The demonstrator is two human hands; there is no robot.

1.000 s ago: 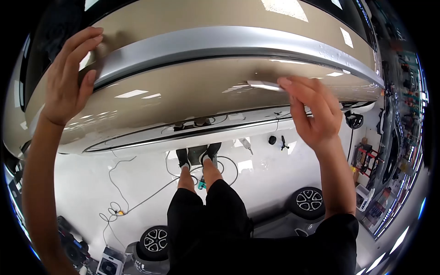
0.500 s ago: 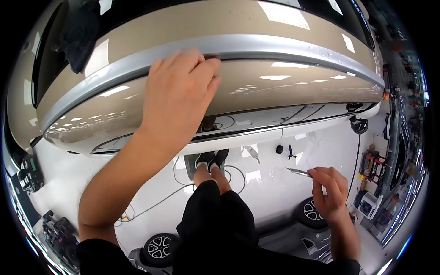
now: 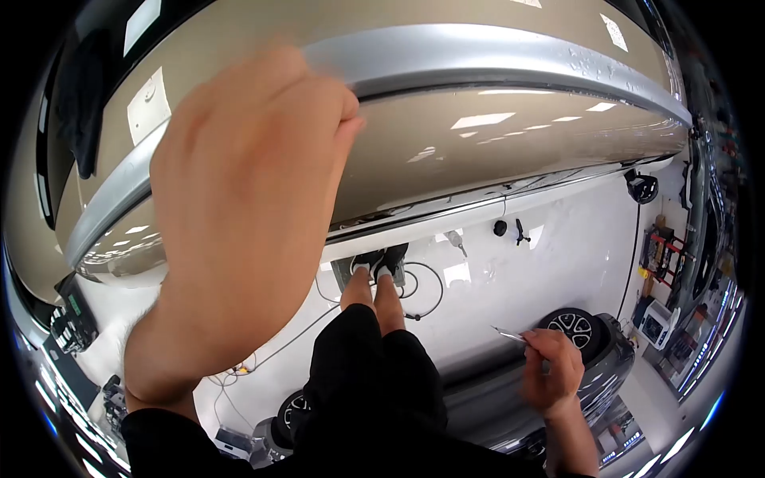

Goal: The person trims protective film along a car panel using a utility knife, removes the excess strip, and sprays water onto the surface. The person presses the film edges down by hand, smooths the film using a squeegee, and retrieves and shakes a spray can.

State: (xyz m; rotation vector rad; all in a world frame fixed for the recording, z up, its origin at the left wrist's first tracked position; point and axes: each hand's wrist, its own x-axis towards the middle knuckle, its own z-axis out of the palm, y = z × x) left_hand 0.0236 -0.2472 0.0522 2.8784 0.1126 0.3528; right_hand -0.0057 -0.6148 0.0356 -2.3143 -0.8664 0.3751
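My left hand is raised close to the camera with its fingers curled closed. It covers part of the silver strip along the beige car body. Blur and the back of the hand hide whatever the fingers may pinch, and I cannot tell whether they touch the strip. Low on the right, my right hand grips a slim silver craft knife between thumb and fingers. The knife's pointed tip faces left, away from the car panel. Water drops show on the strip's right end.
A dark cloth hangs on the car at left. On the white floor lie cables, a bottle, a black round item and a small black tool. Behind me stands a dark grey car.
My left hand has come up toward the camera, away from its earlier place at the strip. My right hand has dropped slightly and shifted left with the knife. The view has tilted.
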